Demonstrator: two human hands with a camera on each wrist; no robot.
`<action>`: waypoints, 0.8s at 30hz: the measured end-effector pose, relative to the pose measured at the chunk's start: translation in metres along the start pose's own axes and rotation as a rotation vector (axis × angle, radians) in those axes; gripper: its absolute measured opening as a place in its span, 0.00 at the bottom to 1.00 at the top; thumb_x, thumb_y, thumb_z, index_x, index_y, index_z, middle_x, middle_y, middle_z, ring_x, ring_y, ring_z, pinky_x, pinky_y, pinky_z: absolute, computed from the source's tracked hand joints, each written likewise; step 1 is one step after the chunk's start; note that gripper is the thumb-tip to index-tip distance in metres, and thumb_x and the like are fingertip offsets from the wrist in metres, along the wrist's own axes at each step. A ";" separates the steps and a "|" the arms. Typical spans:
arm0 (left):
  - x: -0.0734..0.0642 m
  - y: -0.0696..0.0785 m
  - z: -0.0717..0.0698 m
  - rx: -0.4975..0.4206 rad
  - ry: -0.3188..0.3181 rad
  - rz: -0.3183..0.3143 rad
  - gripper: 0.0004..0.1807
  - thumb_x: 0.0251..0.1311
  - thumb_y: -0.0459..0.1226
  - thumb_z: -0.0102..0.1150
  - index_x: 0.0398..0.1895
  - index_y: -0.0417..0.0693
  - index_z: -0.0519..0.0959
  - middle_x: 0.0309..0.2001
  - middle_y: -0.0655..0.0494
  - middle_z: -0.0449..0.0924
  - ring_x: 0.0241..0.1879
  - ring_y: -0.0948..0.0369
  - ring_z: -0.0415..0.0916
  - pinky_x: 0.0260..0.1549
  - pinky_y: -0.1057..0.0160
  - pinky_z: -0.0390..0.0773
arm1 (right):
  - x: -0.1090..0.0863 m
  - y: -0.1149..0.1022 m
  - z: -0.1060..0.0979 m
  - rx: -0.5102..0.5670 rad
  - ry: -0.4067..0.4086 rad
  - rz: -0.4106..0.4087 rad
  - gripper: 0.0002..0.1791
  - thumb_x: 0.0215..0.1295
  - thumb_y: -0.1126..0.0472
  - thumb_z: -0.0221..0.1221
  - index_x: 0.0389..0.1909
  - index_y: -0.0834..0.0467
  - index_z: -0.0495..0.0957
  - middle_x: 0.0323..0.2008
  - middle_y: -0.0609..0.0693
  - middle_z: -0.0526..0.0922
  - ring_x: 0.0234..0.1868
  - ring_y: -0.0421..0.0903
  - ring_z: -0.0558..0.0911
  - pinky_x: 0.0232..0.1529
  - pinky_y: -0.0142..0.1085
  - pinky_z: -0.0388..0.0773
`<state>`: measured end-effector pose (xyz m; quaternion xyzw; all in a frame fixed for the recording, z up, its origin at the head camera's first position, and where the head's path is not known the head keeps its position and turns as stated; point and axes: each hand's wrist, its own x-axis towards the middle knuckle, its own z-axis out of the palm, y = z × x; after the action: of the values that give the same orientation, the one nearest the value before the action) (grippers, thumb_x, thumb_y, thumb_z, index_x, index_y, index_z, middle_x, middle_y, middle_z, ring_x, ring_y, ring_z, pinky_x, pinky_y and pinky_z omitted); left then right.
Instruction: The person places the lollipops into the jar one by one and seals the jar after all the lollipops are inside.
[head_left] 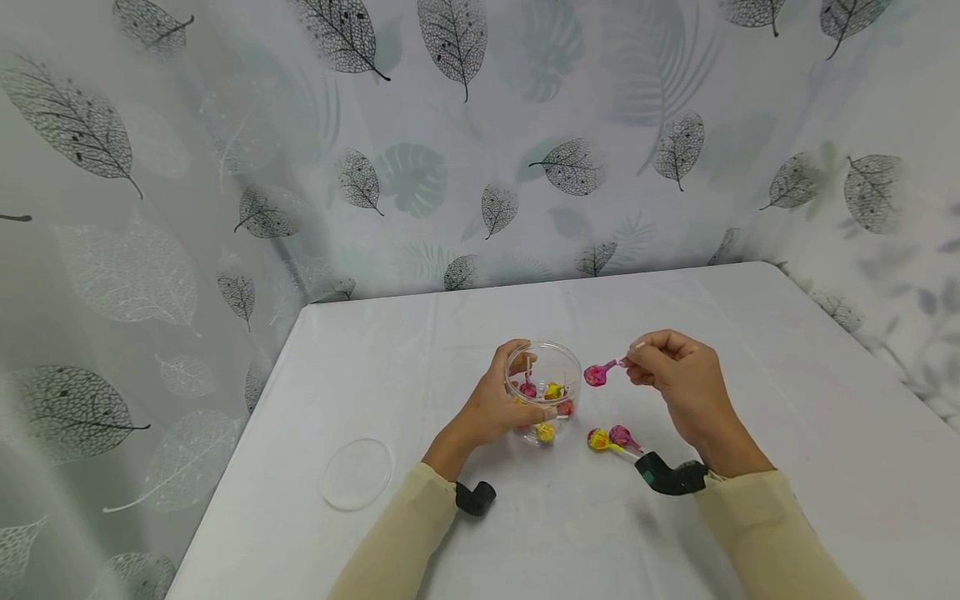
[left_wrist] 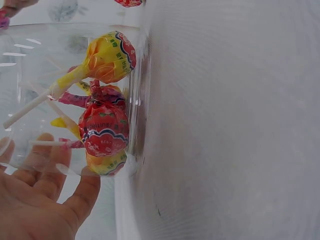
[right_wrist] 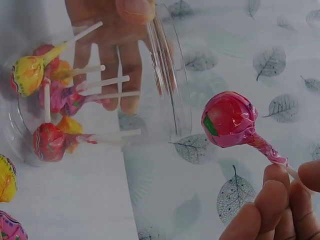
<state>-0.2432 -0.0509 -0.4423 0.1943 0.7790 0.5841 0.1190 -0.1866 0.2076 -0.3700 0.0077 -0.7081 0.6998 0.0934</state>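
Observation:
My left hand grips a clear plastic jar from its left side, fingers and thumb curled round the wall. Inside lie several wrapped lollipops, among them a yellow one and a red one, their white sticks showing through the wall. Just right of the jar's open mouth, my right hand pinches a pink lollipop by its stick, the wrapped head pointing toward the jar. Below that hand, a yellow lollipop and a pink-purple lollipop lie side by side on the table.
A clear round lid lies flat on the white table, left of the left forearm. Black wrist camera mounts sit at both wrists. A leaf-patterned curtain stands behind the table and along its sides.

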 end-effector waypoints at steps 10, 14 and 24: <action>0.001 -0.002 0.000 0.005 0.009 0.009 0.54 0.51 0.41 0.81 0.75 0.76 0.56 0.75 0.55 0.67 0.74 0.50 0.65 0.70 0.41 0.68 | 0.003 -0.003 0.011 0.033 -0.004 -0.006 0.06 0.74 0.65 0.61 0.38 0.64 0.81 0.31 0.44 0.86 0.32 0.42 0.85 0.39 0.29 0.85; 0.001 -0.003 0.000 0.008 0.009 0.008 0.54 0.52 0.42 0.81 0.76 0.75 0.56 0.75 0.54 0.67 0.74 0.50 0.64 0.70 0.40 0.67 | 0.003 -0.004 0.016 0.032 -0.007 0.003 0.05 0.74 0.66 0.60 0.37 0.62 0.81 0.31 0.44 0.86 0.31 0.41 0.85 0.40 0.29 0.85; 0.001 -0.001 0.000 0.008 0.003 0.005 0.55 0.52 0.42 0.82 0.77 0.72 0.55 0.74 0.60 0.67 0.73 0.52 0.65 0.67 0.44 0.72 | 0.005 -0.002 0.021 -0.015 -0.068 0.022 0.07 0.74 0.64 0.61 0.41 0.66 0.79 0.32 0.44 0.88 0.32 0.41 0.85 0.40 0.31 0.85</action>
<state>-0.2441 -0.0507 -0.4437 0.1958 0.7812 0.5815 0.1153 -0.1941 0.1870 -0.3678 0.0230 -0.7161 0.6949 0.0620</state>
